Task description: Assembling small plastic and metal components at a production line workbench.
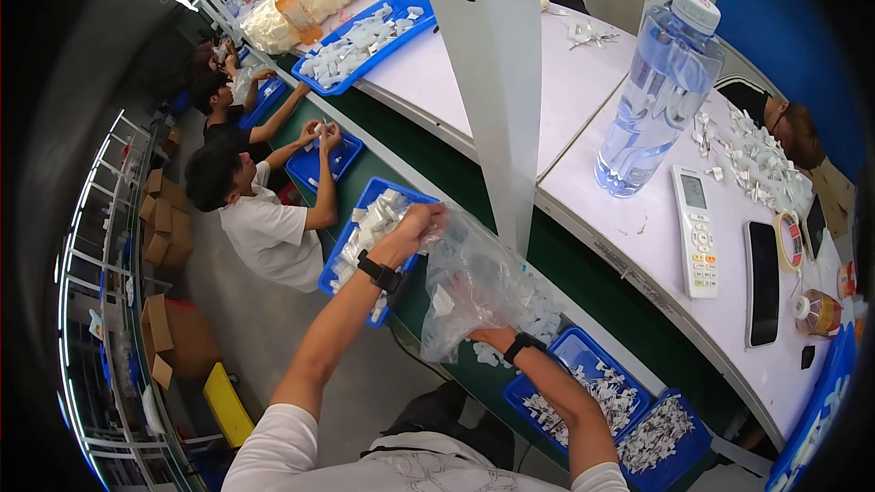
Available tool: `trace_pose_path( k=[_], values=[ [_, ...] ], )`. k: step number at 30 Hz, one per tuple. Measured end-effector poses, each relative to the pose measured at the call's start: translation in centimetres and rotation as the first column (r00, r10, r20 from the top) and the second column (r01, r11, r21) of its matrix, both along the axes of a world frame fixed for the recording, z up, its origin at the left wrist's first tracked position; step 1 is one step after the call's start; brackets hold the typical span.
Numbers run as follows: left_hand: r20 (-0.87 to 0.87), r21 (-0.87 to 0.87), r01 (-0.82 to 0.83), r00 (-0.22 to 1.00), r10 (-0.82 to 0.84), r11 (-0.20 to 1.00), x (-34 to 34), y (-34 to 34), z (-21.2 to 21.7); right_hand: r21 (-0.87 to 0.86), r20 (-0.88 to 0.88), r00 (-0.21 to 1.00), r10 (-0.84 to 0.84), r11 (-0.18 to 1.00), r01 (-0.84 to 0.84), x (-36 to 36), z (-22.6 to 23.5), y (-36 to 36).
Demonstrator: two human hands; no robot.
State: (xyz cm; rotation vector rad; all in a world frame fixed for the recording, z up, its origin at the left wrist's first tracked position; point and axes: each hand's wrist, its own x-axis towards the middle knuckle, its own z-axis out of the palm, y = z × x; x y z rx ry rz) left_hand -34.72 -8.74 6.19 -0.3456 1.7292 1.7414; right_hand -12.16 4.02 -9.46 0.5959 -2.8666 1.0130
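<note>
Left hand (424,223) is at the middle of the frame, fingers curled closed with a pinch of the clear bag (465,251) in them. My guess is that's to keep the floppy plastic up and spread, since the rest just hangs and crumples down from there. Right hand (481,303) is lower and a bit right, seen only through the plastic. Fingers look loosely spread rather than fisted, but it's too hazy to tell if they've got hold of anything, or whether the hand is inside the bag or just behind it. There's a white piece (443,301) showing at the bag's left side, near that hand.

The bag is over the green bench (369,164), between a blue tray (401,189) of white pieces on its left and loose clear bits (540,314) on its right. Probably handy, as both are in easy reach. Two more trays sit lower right, one (572,343) with small parts and another (688,451) just beside it, likely kept separate so the parts don't mix.

Personal-looking stuff, the bottle (652,100), remote (696,237) and phone (762,282), is up on the white table (579,141) at right, I'd say to stay out of the way. A co-worker (273,237) at left has their own tray (342,164) right in front, presumably for the same easy reach.
</note>
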Motion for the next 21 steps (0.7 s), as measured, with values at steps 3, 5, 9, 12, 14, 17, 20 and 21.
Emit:
trace_pose_path(
  k=[3, 5, 9, 12, 14, 17, 20, 21],
  values=[
    [0.011, 0.077, 0.098, 0.995, -0.099, 0.992, -0.2, -0.2, -0.6, 0.016, -0.144, 0.99, 0.001, 1.0, 0.002, -0.6, -1.0, -1.6],
    [-0.051, -0.089, 0.006, 0.999, -0.011, 0.996, 0.3, 2.7, 0.0, 0.043, -0.216, 0.976, -0.033, 0.998, 0.043, -0.7, -1.9, -1.3],
    [-0.124, -0.111, 0.041, 0.991, -0.055, 0.993, -2.8, -0.4, -1.0, 0.078, -0.344, 0.937, -0.068, 0.992, 0.101, -2.0, -2.3, -3.1],
    [-0.102, -0.061, 0.141, 0.984, -0.147, 0.988, -6.1, -2.1, -2.6, 0.129, -0.361, 0.93, -0.074, 0.983, 0.129, -2.1, -0.8, -2.0],
    [-0.111, -0.095, 0.037, 0.993, -0.048, 0.995, -5.9, -2.6, -2.6, 0.164, -0.336, 0.941, -0.044, 0.981, 0.104, -1.7, 0.8, -1.7],
    [-0.144, -0.179, 0.092, 0.982, -0.118, 0.98, -5.0, -1.1, -1.5, 0.217, -0.079, 0.997, -0.026, 0.975, 0.042, -0.6, 2.9, -0.3],
    [-0.147, -0.171, 0.155, 0.973, -0.18, 0.973, -5.0, -0.9, -0.8, 0.168, -0.022, 0.999, -0.043, 0.985, 0.046, -0.1, 3.2, 0.5],
    [-0.145, -0.184, 0.163, 0.971, -0.191, 0.969, -5.0, -1.1, -0.8, 0.179, -0.036, 0.999, -0.026, 0.983, 0.032, 0.1, 3.3, 0.5]
  ],
)
